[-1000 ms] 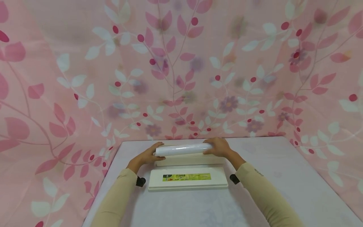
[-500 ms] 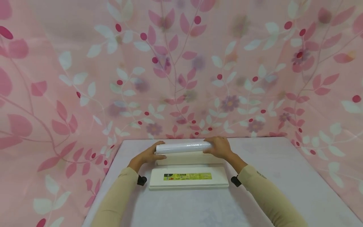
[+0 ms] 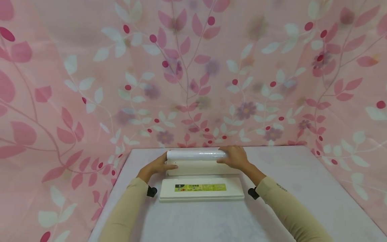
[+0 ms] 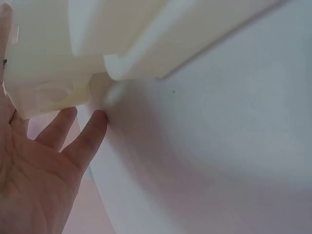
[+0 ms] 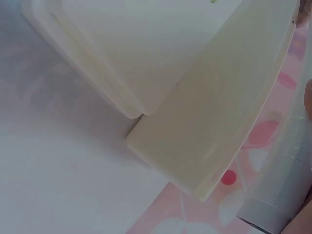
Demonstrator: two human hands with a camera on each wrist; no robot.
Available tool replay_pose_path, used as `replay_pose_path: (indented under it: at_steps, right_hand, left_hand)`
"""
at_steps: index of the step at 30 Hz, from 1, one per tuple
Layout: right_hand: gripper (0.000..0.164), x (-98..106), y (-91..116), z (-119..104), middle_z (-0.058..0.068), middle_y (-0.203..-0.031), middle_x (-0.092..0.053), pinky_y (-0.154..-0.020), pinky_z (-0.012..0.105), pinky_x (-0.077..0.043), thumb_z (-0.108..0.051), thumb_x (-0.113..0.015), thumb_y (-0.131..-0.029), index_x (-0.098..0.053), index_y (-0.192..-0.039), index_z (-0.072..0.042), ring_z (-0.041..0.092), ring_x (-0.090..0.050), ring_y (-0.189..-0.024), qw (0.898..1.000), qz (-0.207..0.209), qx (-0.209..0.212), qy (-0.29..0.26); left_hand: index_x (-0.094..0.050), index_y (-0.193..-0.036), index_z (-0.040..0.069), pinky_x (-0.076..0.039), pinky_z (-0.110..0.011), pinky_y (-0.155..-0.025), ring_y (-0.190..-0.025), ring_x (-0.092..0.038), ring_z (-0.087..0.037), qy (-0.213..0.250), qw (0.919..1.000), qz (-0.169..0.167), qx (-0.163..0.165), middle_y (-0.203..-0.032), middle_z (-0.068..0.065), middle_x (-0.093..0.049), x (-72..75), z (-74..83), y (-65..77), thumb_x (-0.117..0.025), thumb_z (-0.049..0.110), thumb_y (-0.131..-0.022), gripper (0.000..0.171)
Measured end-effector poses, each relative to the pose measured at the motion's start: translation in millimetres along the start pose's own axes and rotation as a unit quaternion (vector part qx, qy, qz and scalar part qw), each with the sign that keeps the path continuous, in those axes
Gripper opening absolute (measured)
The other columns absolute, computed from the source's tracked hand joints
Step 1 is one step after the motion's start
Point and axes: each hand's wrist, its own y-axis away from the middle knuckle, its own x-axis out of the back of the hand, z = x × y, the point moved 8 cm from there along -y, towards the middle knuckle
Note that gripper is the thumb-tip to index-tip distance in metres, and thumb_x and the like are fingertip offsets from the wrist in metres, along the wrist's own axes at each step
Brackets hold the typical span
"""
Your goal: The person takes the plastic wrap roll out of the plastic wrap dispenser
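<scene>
Raised slightly, roll (image 3: 196, 155) clears box (image 3: 201, 167).
</scene>
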Motion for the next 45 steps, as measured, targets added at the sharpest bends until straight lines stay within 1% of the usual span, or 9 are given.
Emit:
replay_pose_path:
  at_steps: [3, 9, 11, 16, 21, 28, 37, 41, 45]
  right_hand:
    - [0.057, 1.9, 1.3, 2.8, 0.005, -0.112, -0.074, -0.080, 0.044, -0.051, -0.044, -0.086, -0.072, -0.072, -0.121, -0.017, 0.025, -0.067, -0.092, 1.000, -0.003, -0.012, -0.005]
    - [0.057, 7.9, 2.2, 5.3, 0.007, -0.109, -0.075, -0.074, 0.040, -0.051, -0.045, -0.085, -0.073, -0.072, -0.121, -0.016, 0.022, -0.065, -0.085, 1.000, -0.002, -0.017, -0.010]
    - [0.057, 9.4, 2.5, 5.4, 0.006, -0.107, -0.075, -0.072, 0.038, -0.051, -0.046, -0.084, -0.073, -0.072, -0.121, -0.017, 0.022, -0.064, -0.084, 1.000, -0.003, -0.018, -0.010]
    - [0.056, 13.8, 4.9, 5.9, 0.006, -0.108, -0.075, -0.073, 0.042, -0.051, -0.047, -0.083, -0.073, -0.073, -0.120, -0.018, 0.026, -0.067, -0.090, 1.000, 0.002, -0.012, -0.003]
    - [0.056, 19.3, 7.6, 11.3, 0.007, -0.114, -0.074, -0.078, 0.047, -0.052, -0.045, -0.083, -0.074, -0.072, -0.121, -0.018, 0.030, -0.068, -0.099, 1.000, 0.019, -0.009, -0.006]
    - [0.055, 23.5, 14.2, 24.3, 0.008, -0.116, -0.073, -0.074, 0.044, -0.050, -0.044, -0.084, -0.074, -0.072, -0.122, -0.021, 0.028, -0.067, -0.093, 0.998, 0.017, -0.050, -0.014]
    - [0.062, 24.7, 24.7, 38.8, 0.012, -0.124, -0.069, -0.079, 0.050, -0.050, -0.047, -0.084, -0.072, -0.070, -0.125, -0.018, 0.035, -0.067, -0.103, 0.997, 0.017, -0.077, -0.011]
    - [0.065, 26.2, 27.9, 46.9, 0.014, -0.124, -0.069, -0.074, 0.047, -0.051, -0.051, -0.083, -0.071, -0.070, -0.125, -0.018, 0.035, -0.066, -0.101, 0.995, 0.008, -0.093, -0.018]
    - [0.067, 29.1, 31.4, 55.9, 0.015, -0.120, -0.070, -0.066, 0.038, -0.048, -0.055, -0.082, -0.071, -0.069, -0.125, -0.017, 0.030, -0.066, -0.093, 0.992, 0.002, -0.119, -0.034]
  left_hand:
    - [-0.033, -0.149, 0.018, -0.030, -0.060, -0.114, -0.135, -0.043, -0.032, -0.010, 0.9999, 0.004, 0.009, -0.144, -0.011, -0.049, 0.9, 0.1, -0.2, -0.080, 0.037, -0.082, 0.084]
    - [-0.029, -0.151, 0.019, -0.030, -0.061, -0.114, -0.134, -0.045, -0.033, -0.004, 1.0000, -0.001, -0.009, -0.143, -0.010, -0.050, -0.5, 2.3, -1.1, -0.080, 0.029, -0.085, 0.084]
    - [-0.028, -0.152, 0.019, -0.029, -0.063, -0.114, -0.136, -0.044, -0.035, -0.004, 1.0000, 0.000, -0.007, -0.146, -0.011, -0.049, -0.4, 2.0, -0.8, -0.079, 0.029, -0.085, 0.085]
    - [-0.027, -0.154, 0.024, -0.025, -0.065, -0.115, -0.143, -0.034, -0.039, -0.009, 0.9999, 0.001, 0.011, -0.154, -0.011, -0.040, -0.4, -2.9, 0.2, -0.080, 0.034, -0.084, 0.088]
    - [-0.029, -0.153, 0.025, -0.026, -0.064, -0.115, -0.142, -0.037, -0.038, -0.018, 0.9998, 0.000, -0.001, -0.154, -0.011, -0.040, -0.3, -3.9, 0.9, -0.080, 0.038, -0.082, 0.088]
    - [-0.030, -0.153, 0.018, -0.027, -0.063, -0.114, -0.140, -0.037, -0.041, -0.026, 0.9994, -0.012, -0.022, -0.156, -0.015, -0.033, -1.6, 3.1, 1.9, -0.078, 0.039, -0.085, 0.085]
    - [-0.027, -0.155, 0.020, -0.024, -0.064, -0.115, -0.144, -0.031, -0.041, -0.047, 0.9988, -0.013, -0.006, -0.160, -0.010, -0.027, -0.6, 1.2, 0.3, -0.077, 0.046, -0.084, 0.091]
    - [-0.026, -0.156, 0.020, -0.023, -0.065, -0.116, -0.146, -0.029, -0.041, -0.051, 0.9986, -0.011, 0.002, -0.162, -0.009, -0.025, -0.6, 0.8, 0.7, -0.076, 0.046, -0.084, 0.091]
    - [-0.026, -0.156, 0.020, -0.023, -0.065, -0.116, -0.146, -0.028, -0.041, -0.052, 0.9986, -0.012, 0.003, -0.162, -0.009, -0.024, 0.1, 1.4, 0.0, -0.076, 0.046, -0.085, 0.090]
